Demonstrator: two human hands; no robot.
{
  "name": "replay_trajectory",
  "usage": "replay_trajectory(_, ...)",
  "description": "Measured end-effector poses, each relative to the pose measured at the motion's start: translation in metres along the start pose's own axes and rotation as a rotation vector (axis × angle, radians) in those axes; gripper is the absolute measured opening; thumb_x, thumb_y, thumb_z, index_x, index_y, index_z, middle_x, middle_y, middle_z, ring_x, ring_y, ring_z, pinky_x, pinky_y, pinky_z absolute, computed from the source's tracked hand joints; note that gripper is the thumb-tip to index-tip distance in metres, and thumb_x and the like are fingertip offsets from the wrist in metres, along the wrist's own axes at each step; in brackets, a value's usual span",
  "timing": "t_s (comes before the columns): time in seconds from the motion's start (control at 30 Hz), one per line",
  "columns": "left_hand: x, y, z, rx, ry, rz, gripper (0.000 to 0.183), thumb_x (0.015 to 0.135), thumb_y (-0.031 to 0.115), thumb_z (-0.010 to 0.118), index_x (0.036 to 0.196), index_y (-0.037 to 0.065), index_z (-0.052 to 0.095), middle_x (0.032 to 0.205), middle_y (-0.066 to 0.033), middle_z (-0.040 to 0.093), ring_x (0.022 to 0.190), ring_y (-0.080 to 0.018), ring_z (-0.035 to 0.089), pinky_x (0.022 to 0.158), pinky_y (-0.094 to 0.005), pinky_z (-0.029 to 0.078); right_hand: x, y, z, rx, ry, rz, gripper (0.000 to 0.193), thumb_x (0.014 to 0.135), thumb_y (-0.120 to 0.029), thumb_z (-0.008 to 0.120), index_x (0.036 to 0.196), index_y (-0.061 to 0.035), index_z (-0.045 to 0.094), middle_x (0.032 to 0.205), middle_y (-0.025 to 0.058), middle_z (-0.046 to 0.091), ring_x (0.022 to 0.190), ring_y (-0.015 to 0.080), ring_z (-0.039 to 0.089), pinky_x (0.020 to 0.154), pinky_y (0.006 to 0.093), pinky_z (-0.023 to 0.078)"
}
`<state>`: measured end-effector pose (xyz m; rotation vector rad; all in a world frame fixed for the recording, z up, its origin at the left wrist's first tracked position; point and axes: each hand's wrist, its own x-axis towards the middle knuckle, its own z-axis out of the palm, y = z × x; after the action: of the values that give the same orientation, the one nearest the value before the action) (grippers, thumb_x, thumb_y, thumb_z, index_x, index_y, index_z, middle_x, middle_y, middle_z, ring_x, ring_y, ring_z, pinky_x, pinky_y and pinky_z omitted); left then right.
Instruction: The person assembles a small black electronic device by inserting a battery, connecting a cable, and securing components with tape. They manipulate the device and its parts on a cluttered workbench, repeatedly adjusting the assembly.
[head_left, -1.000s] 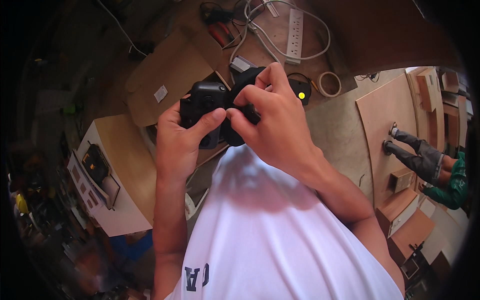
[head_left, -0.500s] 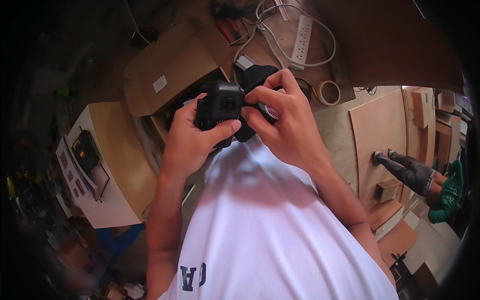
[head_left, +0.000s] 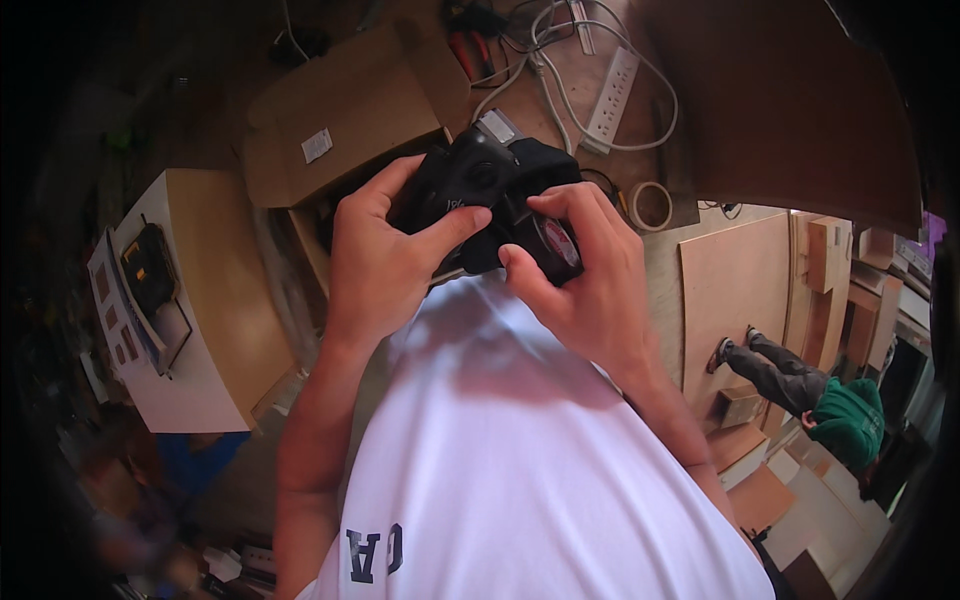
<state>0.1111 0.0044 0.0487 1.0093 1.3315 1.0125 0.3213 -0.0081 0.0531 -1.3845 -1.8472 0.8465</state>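
Observation:
Held in front of my chest is a black camera-like device (head_left: 476, 176) with a round lens-like spot on its face. My left hand (head_left: 388, 238) is closed round its left side, the thumb lying across the front. A dark piece with a round red-and-white label (head_left: 557, 243) sits in the hollow of my right hand (head_left: 600, 275), between thumb and forefinger. Those two fingertips are apart from each other. The other right fingers are mostly hidden. Black cloth-like material (head_left: 548, 163) shows behind the device, and a small grey block (head_left: 496, 126) lies just beyond it.
An opened cardboard box (head_left: 350, 105) stands beyond my left hand. Far ahead are a white power strip (head_left: 611, 100) with looped cables and a tape roll (head_left: 650, 206). A white-sided box (head_left: 205, 300) stands at left. A person in green (head_left: 845, 420) is off to the right.
My right thumb and forefinger have spread from a pinch at the device's edge, and the labelled piece shows more fully. The device has shifted slightly right and tilted.

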Motion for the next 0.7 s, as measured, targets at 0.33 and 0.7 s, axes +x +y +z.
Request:
replay_trajectory(0.33,0.004,-0.001,0.006,0.098,0.037,0.040,0.038,0.089,0.007,0.090,0.124,-0.003,0.080,0.101,-0.0078,0.085,0.090,-0.0096,0.077,0.084,-0.0295,0.063,-0.022,-0.017,-0.007,-0.080,0.008,-0.132,0.032,0.084,-0.008,0.091,0.101,0.0020,0.066,0.117,0.0169,0.067,0.083,0.0264,0.073,0.070,0.0358,0.061)
replay_trajectory(0.7,0.004,-0.010,0.024,0.287,0.068,0.218,0.045,0.084,0.011,0.093,0.126,0.002,0.079,0.102,-0.0141,0.084,0.088,-0.0225,0.082,0.081,-0.0356,0.062,-0.025,-0.045,-0.021,-0.070,-0.076,-0.260,0.036,0.079,-0.007,0.094,0.105,0.0028,0.071,0.121,0.0208,0.071,0.099,0.0312,0.078,0.081,0.0384,0.066)
